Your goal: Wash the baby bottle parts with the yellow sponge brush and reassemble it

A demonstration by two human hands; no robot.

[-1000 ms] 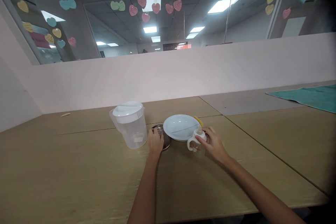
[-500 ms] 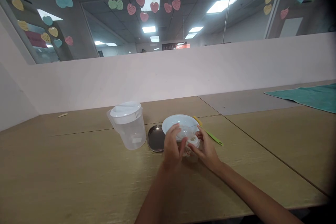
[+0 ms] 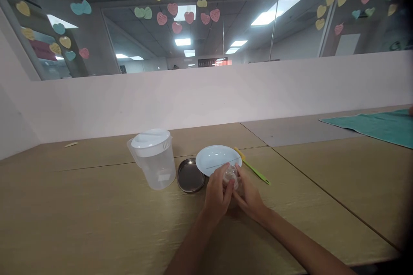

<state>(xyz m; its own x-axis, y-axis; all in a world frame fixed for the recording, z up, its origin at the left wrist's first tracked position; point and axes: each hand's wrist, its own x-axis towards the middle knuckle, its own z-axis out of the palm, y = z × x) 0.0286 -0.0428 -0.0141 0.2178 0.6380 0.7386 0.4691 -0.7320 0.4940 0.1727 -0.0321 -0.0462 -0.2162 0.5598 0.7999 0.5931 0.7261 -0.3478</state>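
Both hands meet around a small clear bottle (image 3: 231, 175) with a clear domed top, just in front of a white oval dish (image 3: 217, 157). My left hand (image 3: 217, 191) is curled around its left side, thumb across the front near the domed top. From the right, my right hand (image 3: 250, 193) wraps the bottle, fingers behind it and thumb low at the front. The bottle's lower part is mostly hidden by the hands. A thin straight line, perhaps a rod or brush wire, crosses the dish behind the fingers.
Left of the dish lies a shallow dark metal tray (image 3: 190, 175), and beyond it stands a clear plastic pitcher (image 3: 158, 163) with a white lid. A green-handled brush (image 3: 256, 172) with a yellow end lies right of the dish. A teal cloth (image 3: 377, 126) covers the far right.
The clear dome in my left hand, apart from the white-collared bottle before, now sits at the bottle's top. Both hands have drawn closer together around it. The view has tilted slightly.
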